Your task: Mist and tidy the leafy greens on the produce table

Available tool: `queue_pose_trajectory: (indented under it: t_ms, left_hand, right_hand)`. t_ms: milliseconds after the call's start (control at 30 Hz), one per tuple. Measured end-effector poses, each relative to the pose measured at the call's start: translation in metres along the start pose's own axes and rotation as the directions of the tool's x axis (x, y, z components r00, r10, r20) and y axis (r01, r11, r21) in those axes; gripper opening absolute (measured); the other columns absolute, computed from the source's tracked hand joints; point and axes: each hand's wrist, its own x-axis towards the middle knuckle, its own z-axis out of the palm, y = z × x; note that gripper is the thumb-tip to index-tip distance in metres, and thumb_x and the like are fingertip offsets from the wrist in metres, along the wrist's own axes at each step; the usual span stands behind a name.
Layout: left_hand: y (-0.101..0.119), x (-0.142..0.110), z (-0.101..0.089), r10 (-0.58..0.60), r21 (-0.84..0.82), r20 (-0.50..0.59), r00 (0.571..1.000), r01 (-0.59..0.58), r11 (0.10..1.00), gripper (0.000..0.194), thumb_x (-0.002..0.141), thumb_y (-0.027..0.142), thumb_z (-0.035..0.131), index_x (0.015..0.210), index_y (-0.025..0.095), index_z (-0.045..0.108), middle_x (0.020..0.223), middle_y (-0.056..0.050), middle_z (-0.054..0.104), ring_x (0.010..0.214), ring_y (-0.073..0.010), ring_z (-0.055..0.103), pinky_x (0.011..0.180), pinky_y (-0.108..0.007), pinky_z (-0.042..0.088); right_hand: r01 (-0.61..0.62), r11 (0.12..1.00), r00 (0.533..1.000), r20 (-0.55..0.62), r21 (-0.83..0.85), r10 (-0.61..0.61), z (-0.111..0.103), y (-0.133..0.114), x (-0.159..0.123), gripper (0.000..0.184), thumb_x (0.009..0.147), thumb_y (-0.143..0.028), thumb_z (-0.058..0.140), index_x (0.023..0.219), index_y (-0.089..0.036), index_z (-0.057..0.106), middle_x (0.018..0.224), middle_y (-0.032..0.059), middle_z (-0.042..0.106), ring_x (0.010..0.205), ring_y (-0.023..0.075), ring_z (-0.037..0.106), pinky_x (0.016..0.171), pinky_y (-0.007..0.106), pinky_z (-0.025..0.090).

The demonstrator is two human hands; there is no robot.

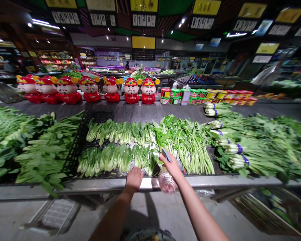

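Observation:
My right hand [171, 165] is closed round the neck of a clear pink spray bottle [167, 181], with its grey nozzle pointing at the greens. My left hand [134, 178] rests on the front edge of the display with its fingers curled down beside the bok choy [115, 157]. The bok choy lies in two rows on a perforated metal tray [140, 147]. Long-stemmed leafy greens [188, 140] lie just right of the bottle.
A steel counter edge [90, 185] runs along the front. Leafy greens [27, 144] fill the left; bundled greens with purple bands [237, 149] the right. Red figurines [90, 89] and tins [200, 95] line the back. A crate [278, 211] stands on the floor at lower right.

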Motion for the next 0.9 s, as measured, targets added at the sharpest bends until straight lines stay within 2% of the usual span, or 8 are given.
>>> queue_pose_trajectory:
  t_ms: [100, 333, 533, 700, 900]
  left_hand:
    - [-0.001, -0.001, 0.002, 0.001, -0.007, -0.016, 1.000, -0.001, 1.000, 0.039, 0.098, 0.033, 0.039, 0.110, 0.015, 0.072, 0.110, -0.014, 0.075, 0.111, -0.0291, 0.067, 0.095, -0.045, 0.055]
    - [0.003, 0.000, -0.002, -0.050, -0.016, 0.084, 0.995, 0.052, 0.999, 0.046, 0.099, 0.033, 0.034, 0.116, 0.010, 0.070, 0.120, -0.017, 0.071, 0.119, -0.0324, 0.062, 0.100, -0.049, 0.052]
    - [0.005, 0.003, -0.011, -0.069, -0.044, 0.161, 0.984, 0.077, 0.996, 0.047, 0.099, 0.035, 0.033, 0.120, 0.011, 0.068, 0.125, -0.018, 0.069, 0.124, -0.0314, 0.059, 0.105, -0.049, 0.049]
    - [0.005, 0.004, -0.012, -0.077, -0.043, 0.190, 0.979, 0.086, 0.995, 0.048, 0.100, 0.036, 0.032, 0.120, 0.012, 0.068, 0.125, -0.017, 0.068, 0.125, -0.0310, 0.059, 0.105, -0.048, 0.048]
    - [0.004, 0.004, -0.005, -0.097, -0.060, 0.209, 0.973, 0.111, 0.992, 0.046, 0.099, 0.035, 0.034, 0.121, 0.011, 0.067, 0.126, -0.017, 0.068, 0.127, -0.0304, 0.057, 0.109, -0.047, 0.044]
  right_hand:
    - [0.006, 1.000, 1.000, -0.009, -0.014, -0.006, -0.005, 0.005, -0.006, 0.043, 0.081, -0.062, 0.057, 0.089, -0.021, 0.065, 0.082, 0.0059, 0.066, 0.073, 0.0229, 0.061, 0.068, 0.037, 0.051]
    - [0.005, 0.998, 1.000, 0.017, -0.060, -0.004, -0.003, 0.022, -0.027, 0.043, 0.079, -0.063, 0.058, 0.082, -0.020, 0.065, 0.075, 0.0046, 0.066, 0.070, 0.0231, 0.060, 0.067, 0.036, 0.048]
    - [-0.019, 0.997, 0.999, 0.032, -0.072, 0.022, 0.004, 0.043, -0.044, 0.043, 0.079, -0.061, 0.056, 0.077, -0.019, 0.065, 0.073, 0.0047, 0.065, 0.070, 0.0225, 0.060, 0.069, 0.035, 0.046]
    - [-0.019, 0.998, 1.000, 0.015, -0.068, 0.020, -0.001, 0.051, -0.054, 0.042, 0.078, -0.061, 0.056, 0.071, -0.020, 0.061, 0.068, 0.0039, 0.062, 0.067, 0.0218, 0.058, 0.067, 0.034, 0.046]
    - [-0.056, 0.998, 0.998, 0.031, -0.037, 0.057, -0.014, 0.051, -0.063, 0.044, 0.077, -0.062, 0.059, 0.083, -0.019, 0.066, 0.080, 0.0070, 0.069, 0.077, 0.0250, 0.064, 0.075, 0.037, 0.049]
